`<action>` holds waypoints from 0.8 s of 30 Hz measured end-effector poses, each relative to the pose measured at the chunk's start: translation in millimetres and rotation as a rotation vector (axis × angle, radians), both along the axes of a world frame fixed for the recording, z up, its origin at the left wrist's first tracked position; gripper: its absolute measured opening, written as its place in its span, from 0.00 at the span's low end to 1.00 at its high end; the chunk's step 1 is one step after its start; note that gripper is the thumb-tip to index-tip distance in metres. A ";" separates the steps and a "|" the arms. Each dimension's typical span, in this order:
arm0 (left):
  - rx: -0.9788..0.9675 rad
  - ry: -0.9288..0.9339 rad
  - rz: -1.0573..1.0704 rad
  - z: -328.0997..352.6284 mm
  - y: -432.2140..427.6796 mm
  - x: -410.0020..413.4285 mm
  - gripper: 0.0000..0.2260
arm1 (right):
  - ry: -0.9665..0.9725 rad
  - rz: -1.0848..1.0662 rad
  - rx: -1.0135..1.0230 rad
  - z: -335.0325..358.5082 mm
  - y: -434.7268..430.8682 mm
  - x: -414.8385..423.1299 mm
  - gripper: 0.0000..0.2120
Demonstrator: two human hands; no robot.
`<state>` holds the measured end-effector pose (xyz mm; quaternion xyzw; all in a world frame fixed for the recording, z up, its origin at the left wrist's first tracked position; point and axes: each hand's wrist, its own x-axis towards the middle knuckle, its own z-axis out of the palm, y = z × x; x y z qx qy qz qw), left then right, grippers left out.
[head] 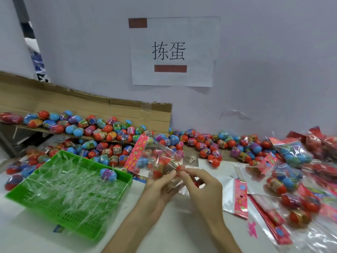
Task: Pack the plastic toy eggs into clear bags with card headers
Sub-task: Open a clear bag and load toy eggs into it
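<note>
Pinching the clear bag (158,156), left hand (159,187) and right hand (203,186) meet fingertip-to-fingertip.

- Your toy eggs (107,128): red, blue and purple halves.
- Your clear bag (160,161) bears a pink-red, flower-printed card header (136,152).
- Your tray (60,218): green mesh.
- Wall sign (173,33): white, black characters.

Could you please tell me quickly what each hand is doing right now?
Left hand: closed, gripping the lower end of the clear bag.
Right hand: closed, fingertips pinching the same bag's edge.
</note>
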<state>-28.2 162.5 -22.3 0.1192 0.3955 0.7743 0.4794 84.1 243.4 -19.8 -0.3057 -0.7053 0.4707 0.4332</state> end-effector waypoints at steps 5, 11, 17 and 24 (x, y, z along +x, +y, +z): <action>0.007 0.008 0.018 3.9 -3.1 -7.6 0.15 | 0.064 -0.028 -0.024 7.9 -0.2 -2.0 0.09; 0.008 -0.011 -0.009 5.5 -2.5 -0.1 0.14 | 0.123 -0.070 0.059 6.1 2.4 -0.2 0.14; 0.006 -0.074 -0.108 3.4 -2.6 5.0 0.20 | 0.131 -0.142 0.240 5.8 2.2 0.5 0.12; 0.011 -0.035 -0.197 0.1 0.1 17.7 0.13 | 0.126 -0.219 0.254 -0.5 3.2 0.0 0.14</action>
